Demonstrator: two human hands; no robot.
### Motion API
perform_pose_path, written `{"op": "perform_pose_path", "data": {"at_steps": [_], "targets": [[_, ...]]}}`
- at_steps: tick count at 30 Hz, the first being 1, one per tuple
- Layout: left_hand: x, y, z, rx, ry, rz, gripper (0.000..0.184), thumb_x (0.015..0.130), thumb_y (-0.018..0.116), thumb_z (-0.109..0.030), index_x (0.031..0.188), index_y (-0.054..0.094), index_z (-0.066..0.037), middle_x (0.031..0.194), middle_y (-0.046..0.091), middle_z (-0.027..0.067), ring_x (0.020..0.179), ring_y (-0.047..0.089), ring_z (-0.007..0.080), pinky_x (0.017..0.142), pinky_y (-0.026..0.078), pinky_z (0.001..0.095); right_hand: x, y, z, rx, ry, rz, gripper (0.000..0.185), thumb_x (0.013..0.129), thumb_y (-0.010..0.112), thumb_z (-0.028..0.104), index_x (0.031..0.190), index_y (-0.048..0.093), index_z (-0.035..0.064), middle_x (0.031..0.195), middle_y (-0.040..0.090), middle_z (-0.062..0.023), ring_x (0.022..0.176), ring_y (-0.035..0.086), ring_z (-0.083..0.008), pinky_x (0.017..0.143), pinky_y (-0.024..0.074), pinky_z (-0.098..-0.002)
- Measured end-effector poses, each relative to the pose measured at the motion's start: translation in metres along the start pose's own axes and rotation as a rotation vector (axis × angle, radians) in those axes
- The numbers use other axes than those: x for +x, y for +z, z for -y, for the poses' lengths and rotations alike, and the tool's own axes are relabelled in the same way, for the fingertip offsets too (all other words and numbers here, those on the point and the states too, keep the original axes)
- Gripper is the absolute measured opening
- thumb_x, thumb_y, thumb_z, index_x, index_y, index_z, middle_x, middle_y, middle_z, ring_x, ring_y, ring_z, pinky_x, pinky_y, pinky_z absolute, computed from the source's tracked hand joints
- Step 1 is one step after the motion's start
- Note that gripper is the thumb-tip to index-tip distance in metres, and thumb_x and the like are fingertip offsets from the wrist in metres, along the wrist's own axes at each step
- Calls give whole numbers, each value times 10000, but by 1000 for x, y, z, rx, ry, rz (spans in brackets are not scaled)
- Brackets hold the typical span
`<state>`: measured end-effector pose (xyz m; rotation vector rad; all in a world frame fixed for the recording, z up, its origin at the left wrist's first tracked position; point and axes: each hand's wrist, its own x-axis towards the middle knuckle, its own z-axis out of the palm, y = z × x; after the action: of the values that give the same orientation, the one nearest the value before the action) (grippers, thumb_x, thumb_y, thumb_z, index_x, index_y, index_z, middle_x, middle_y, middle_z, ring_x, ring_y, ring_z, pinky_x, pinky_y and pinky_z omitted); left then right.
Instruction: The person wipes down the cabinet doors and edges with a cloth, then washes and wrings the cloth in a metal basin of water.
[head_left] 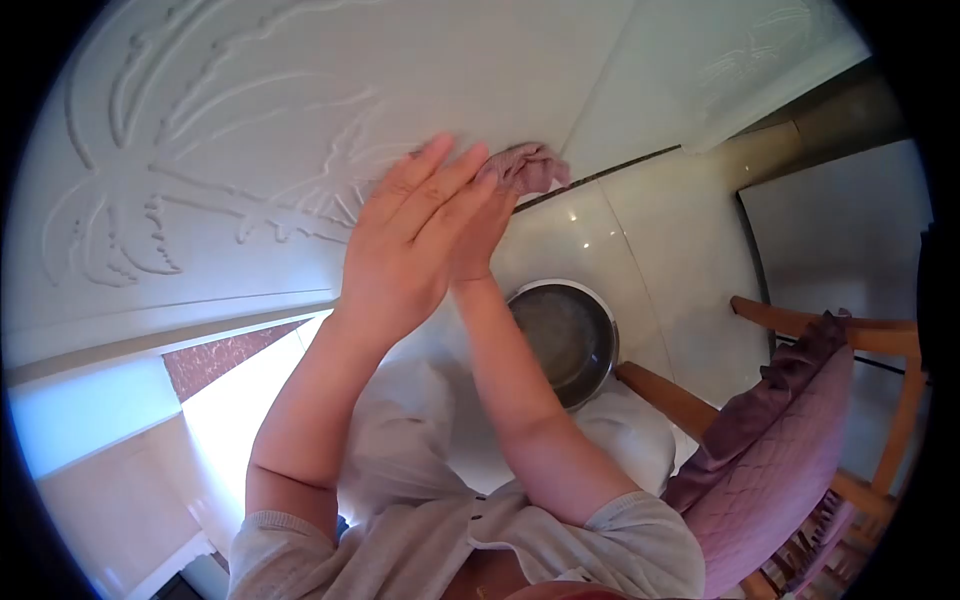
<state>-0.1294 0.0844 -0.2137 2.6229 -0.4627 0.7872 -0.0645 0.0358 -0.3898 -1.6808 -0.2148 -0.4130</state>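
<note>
In front of me, a large, glossy white panel with raised plant-like relief (pixel 270 60) is filling the upper left of my view. Below and beyond it, the shiny cream tiled floor (pixel 645 225) is stretching toward the right. On my right, a brown wooden chair (pixel 880 338) is standing near me, and a mauve quilted fabric cushion with a ruffled edge (pixel 780 465) is resting against its frame. Between my knees, a round, silver-rimmed metal basin (pixel 600 345) is sitting beneath my right forearm. Over the panel, my left hand (pixel 402 235) is reaching up with its back toward me, its fingers lying long and only slightly apart. Behind it, my right hand (pixel 485 235) is being partly covered, so I cannot tell how its fingers are closing. At its fingertips, a crumpled, dusty-pink fabric cloth (pixel 530 168) is showing, bunching close to the panel's lower edge
</note>
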Motion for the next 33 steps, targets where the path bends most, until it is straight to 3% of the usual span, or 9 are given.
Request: {"op": "perform_pose_path", "data": {"at_steps": [2,5,8,13,16,23,26,30,33], "targets": [[0,5,-5,199,-54,127,509,812,496,48,1305,535,-71,1398,488,77,1325,421,267,1066,326,445,-12,-1,-13,-396,-114,97,592,877,518,65,1380,262,-116,1363,343,-323,1248,354,-468,1053,289,-461],[-6,12,-7,331,-135,247,599,819,466,48,1400,440,-96,1499,358,38,1394,311,240,1113,232,452,-24,-5,-16,-31,141,4,524,874,501,53,1339,330,-116,1336,364,-313,1215,366,-475,1049,287,-461],[-6,13,-6,503,-111,269,504,872,472,-104,1376,465,-96,1482,387,-26,1396,301,155,1143,157,361,-26,-3,-25,-143,91,-132,362,860,477,14,1198,443,-110,1208,427,-268,1105,422,-422,987,332,-454],[-9,18,-4,426,-151,274,633,833,445,21,1443,383,-134,1523,316,-2,1408,287,235,1116,205,465,11,-13,20,332,-69,-176,118,841,437,-79,949,481,-60,1000,426,-154,906,436,-282,802,392,-369],[-10,21,-5,478,-151,277,581,848,450,-34,1420,414,-132,1515,331,-21,1409,280,194,1136,137,427,22,-18,26,-26,-332,-218,143,874,411,-95,971,500,-38,1008,443,-132,880,464,-247,768,413,-333],[-4,20,-10,479,-187,303,585,832,451,-19,1408,431,-118,1510,341,-36,1412,272,161,1142,134,400,10,-15,-14,112,-260,-248,71,936,421,-46,961,488,-47,979,450,-80,810,501,-168,689,466,-303],[-6,16,-6,388,-176,319,762,739,439,87,1463,338,-127,1541,275,9,1417,262,262,1124,169,492,-6,-12,-37,324,48,-289,61,935,402,-59,909,456,-50,939,428,-62,632,485,-121,415,412,-220],[-7,15,-7,374,-160,299,756,742,440,90,1460,342,-123,1537,286,15,1417,261,265,1122,180,490,9,-25,6,447,221,-279,75,924,405,-82,906,474,-59,947,433,-70,704,494,-141,531,460,-242],[-8,15,-8,353,-155,296,755,739,444,93,1458,344,-115,1532,294,20,1419,257,259,1124,180,484,26,-29,8,54,-203,-332,84,914,419,-101,913,494,-64,955,440,-76,789,492,-159,661,467,-259]]}}
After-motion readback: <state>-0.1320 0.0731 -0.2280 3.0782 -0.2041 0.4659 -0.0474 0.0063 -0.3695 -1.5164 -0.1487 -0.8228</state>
